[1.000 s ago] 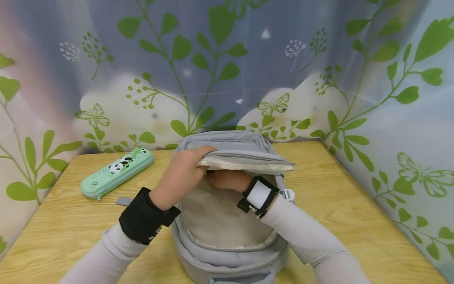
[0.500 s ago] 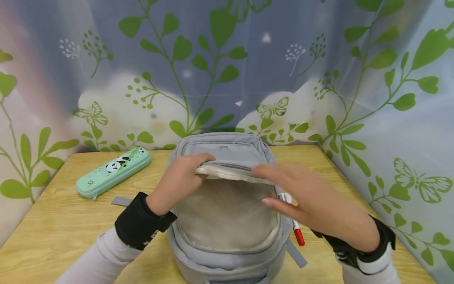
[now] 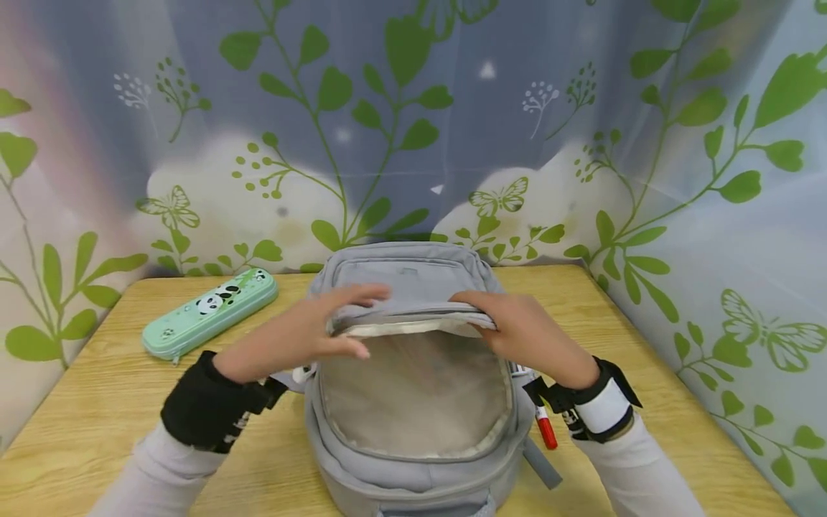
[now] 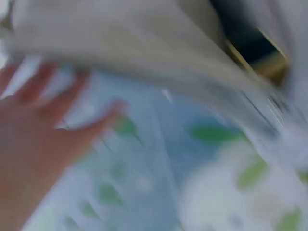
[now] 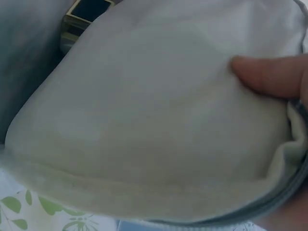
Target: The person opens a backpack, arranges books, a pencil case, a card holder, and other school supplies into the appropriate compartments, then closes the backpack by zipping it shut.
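Note:
A grey backpack (image 3: 420, 470) lies on the table with its front panel unzipped and its beige lining showing. My right hand (image 3: 526, 330) pinches the right edge of the lifted flap (image 3: 413, 319); in the right wrist view the thumb presses on the pale lining (image 5: 159, 110). At the flap's left corner my left hand (image 3: 297, 330) has its fingers spread and thumb apart, gripping nothing. Its fingers look blurred in the left wrist view. Inside the bag, a dark box-like thing with gold edges (image 5: 86, 12) shows partly behind the lining; its kind cannot be told.
A mint-green pencil case (image 3: 209, 316) with a panda print lies on the wooden table (image 3: 84, 388) at the left. Beside the bag's right side is a red-capped marker (image 3: 545, 429), near a grey strap (image 3: 541, 463). A leaf-patterned curtain (image 3: 413, 108) hangs behind.
My right hand came out from under the flap, swung right, and now pinches its right edge. My left hand has let go of the left corner and moved slightly left.

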Motion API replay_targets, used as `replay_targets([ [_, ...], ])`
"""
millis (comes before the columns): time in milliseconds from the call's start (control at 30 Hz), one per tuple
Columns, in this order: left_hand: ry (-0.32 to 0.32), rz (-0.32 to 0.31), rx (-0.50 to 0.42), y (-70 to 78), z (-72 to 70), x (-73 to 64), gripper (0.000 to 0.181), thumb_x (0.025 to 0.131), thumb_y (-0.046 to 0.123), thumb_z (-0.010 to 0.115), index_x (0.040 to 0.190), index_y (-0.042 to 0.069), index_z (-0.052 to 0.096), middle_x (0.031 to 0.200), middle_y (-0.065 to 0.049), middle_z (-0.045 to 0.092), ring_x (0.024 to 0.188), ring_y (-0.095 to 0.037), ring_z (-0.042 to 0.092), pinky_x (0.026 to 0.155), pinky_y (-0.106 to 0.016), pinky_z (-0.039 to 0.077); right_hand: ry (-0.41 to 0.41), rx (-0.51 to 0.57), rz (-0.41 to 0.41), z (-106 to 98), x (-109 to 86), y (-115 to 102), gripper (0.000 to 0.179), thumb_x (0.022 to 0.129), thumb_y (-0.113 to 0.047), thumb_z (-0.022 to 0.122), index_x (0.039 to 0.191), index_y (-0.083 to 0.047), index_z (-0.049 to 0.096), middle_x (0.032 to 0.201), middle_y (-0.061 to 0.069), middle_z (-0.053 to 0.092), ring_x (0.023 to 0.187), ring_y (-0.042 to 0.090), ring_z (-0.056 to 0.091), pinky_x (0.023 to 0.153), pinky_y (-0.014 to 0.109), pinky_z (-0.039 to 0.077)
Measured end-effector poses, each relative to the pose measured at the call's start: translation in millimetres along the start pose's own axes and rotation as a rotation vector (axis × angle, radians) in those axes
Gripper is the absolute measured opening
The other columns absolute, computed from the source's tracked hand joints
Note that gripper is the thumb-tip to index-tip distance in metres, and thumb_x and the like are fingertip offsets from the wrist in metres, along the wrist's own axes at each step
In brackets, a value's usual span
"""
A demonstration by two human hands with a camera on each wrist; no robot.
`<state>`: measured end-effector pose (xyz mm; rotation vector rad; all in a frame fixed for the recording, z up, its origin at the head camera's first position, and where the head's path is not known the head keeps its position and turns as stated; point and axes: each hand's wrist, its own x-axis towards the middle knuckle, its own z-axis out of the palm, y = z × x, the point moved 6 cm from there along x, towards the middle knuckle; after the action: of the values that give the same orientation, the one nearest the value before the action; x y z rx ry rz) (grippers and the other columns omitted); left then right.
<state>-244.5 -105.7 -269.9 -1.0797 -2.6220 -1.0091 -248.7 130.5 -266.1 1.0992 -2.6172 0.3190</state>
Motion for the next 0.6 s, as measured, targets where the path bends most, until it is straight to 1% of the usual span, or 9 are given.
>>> replay_targets([
  [33, 0.018, -0.024, -0.019, -14.2, -9.2, -3.4, 0.069, 0.083, 0.03, 0.069, 0.143, 0.024, 0.036, 0.138, -0.002, 0.05, 0.122, -0.022, 0.051, 0.092, -0.042, 0.047, 0.013, -0.004, 0.005, -1, 1.1, 0, 0.044, 0.082, 0.002, 0.065, 0.122, -0.014, 0.059, 0.098, 0.002, 0.07, 0.054, 0.007, 0.043, 0.052, 0.022, 0.036],
  [67, 0.06, -0.065, -0.021, -31.4, -19.7, -7.9, 0.071, 0.084, 0.031, 0.068, 0.145, 0.025, 0.031, 0.14, -0.005, 0.046, 0.124, -0.026, 0.049, 0.092, -0.045, 0.047, 0.021, -0.01, 0.005, -2, 2.3, 0, 0.044, 0.082, 0.002, 0.065, 0.122, -0.014, 0.059, 0.097, 0.002, 0.07, 0.052, 0.006, 0.038, 0.051, 0.021, 0.033],
  [133, 0.191, -0.171, 0.062, -72.2, -41.3, -18.5, 0.067, 0.088, 0.033, 0.064, 0.145, 0.021, 0.031, 0.138, -0.012, 0.047, 0.122, -0.033, 0.049, 0.09, -0.049, 0.045, 0.026, -0.023, -0.005, -3, 4.3, 0, 0.043, 0.083, 0.001, 0.065, 0.122, -0.013, 0.059, 0.097, 0.003, 0.07, 0.051, 0.006, 0.039, 0.051, 0.021, 0.032],
  [200, 0.251, -0.322, 0.168, -117.6, -56.7, -34.4, 0.062, 0.093, 0.037, 0.056, 0.145, 0.013, 0.031, 0.135, -0.022, 0.046, 0.118, -0.041, 0.047, 0.091, -0.053, 0.043, 0.028, -0.025, -0.02, -3, 5.3, -1, 0.04, 0.084, 0.0, 0.065, 0.121, -0.014, 0.059, 0.1, 0.002, 0.07, 0.055, 0.006, 0.045, 0.052, 0.021, 0.035],
  [267, 0.233, -0.479, 0.273, -162.1, -64.5, -54.7, 0.065, 0.095, 0.043, 0.051, 0.142, 0.001, 0.033, 0.131, -0.031, 0.044, 0.113, -0.049, 0.045, 0.088, -0.057, 0.041, 0.026, -0.021, -0.032, -3, 5.1, -2, 0.039, 0.084, -0.001, 0.065, 0.12, -0.015, 0.06, 0.102, 0.001, 0.07, 0.06, 0.007, 0.051, 0.055, 0.021, 0.039],
  [333, 0.183, -0.613, 0.361, -203.1, -67.2, -78.9, 0.075, 0.094, 0.05, 0.048, 0.139, -0.007, 0.032, 0.128, -0.039, 0.04, 0.109, -0.056, 0.041, 0.083, -0.063, 0.039, 0.02, -0.007, -0.035, -2, 4.0, -3, 0.038, 0.084, -0.001, 0.066, 0.118, -0.017, 0.06, 0.102, -0.001, 0.07, 0.065, 0.007, 0.055, 0.058, 0.022, 0.042],
  [433, 0.095, -0.765, 0.432, -252.8, -63.3, -112.4, 0.092, 0.087, 0.064, 0.049, 0.138, -0.01, 0.029, 0.127, -0.043, 0.033, 0.109, -0.063, 0.033, 0.081, -0.07, 0.033, 0.013, -0.002, -0.036, 0, 2.0, -4, 0.037, 0.084, -0.002, 0.066, 0.117, -0.018, 0.061, 0.101, -0.003, 0.07, 0.066, 0.005, 0.054, 0.06, 0.021, 0.043],
  [500, 0.044, -0.81, 0.444, -276.2, -57.3, -129.0, 0.1, 0.081, 0.07, 0.05, 0.14, -0.008, 0.026, 0.128, -0.043, 0.03, 0.109, -0.065, 0.03, 0.08, -0.072, 0.031, 0.012, -0.006, -0.036, -1, 1.2, -5, 0.038, 0.083, -0.001, 0.066, 0.116, -0.018, 0.061, 0.1, -0.004, 0.07, 0.064, 0.004, 0.052, 0.059, 0.021, 0.043],
  [600, 0.019, -0.789, 0.437, -293.8, -49.3, -139.9, 0.102, 0.079, 0.069, 0.056, 0.14, -0.007, 0.024, 0.128, -0.043, 0.03, 0.108, -0.065, 0.03, 0.078, -0.071, 0.033, 0.017, -0.02, -0.037, -2, 0.7, -4, 0.038, 0.082, 0.0, 0.066, 0.116, -0.017, 0.061, 0.1, -0.004, 0.07, 0.06, 0.004, 0.048, 0.056, 0.02, 0.041],
])
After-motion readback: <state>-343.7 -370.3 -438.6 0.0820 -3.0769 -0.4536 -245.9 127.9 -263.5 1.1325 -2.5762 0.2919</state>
